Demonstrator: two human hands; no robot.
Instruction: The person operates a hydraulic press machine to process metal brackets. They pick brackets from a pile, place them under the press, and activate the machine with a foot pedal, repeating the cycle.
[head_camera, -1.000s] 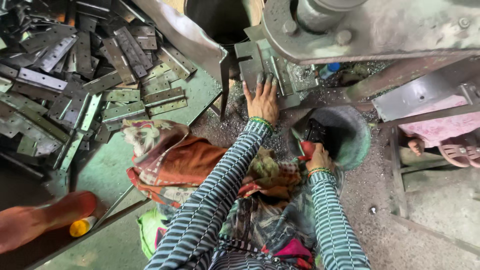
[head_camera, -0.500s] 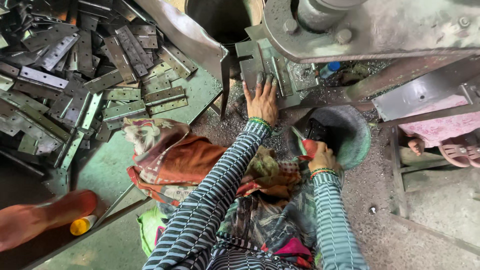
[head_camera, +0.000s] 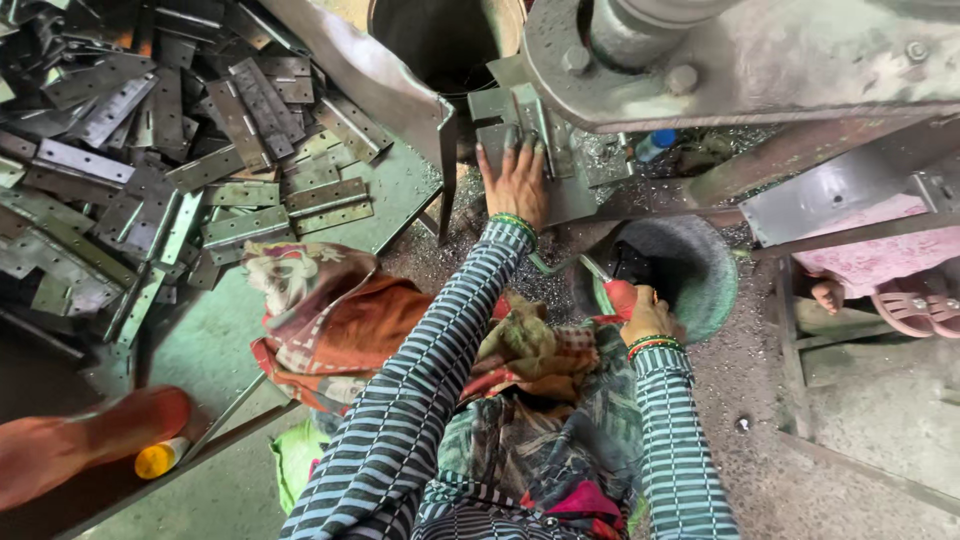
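My left hand reaches forward and lies flat, fingers spread, on a grey metal plate at the base of the heavy press machine. My right hand is closed around a red-handled tool, held at the rim of a round dark bowl beside the machine. Both arms wear striped sleeves with bangles at the wrists. What lies under the left palm is hidden.
A big heap of flat grey metal hinge plates covers the green floor at the left. A slanted metal chute stands between heap and machine. Another person's foot in a pink sandal is at right. An orange-capped bottle lies lower left.
My left hand has stayed on the plate at the machine. My right hand with the red-handled tool has barely shifted beside the bowl.
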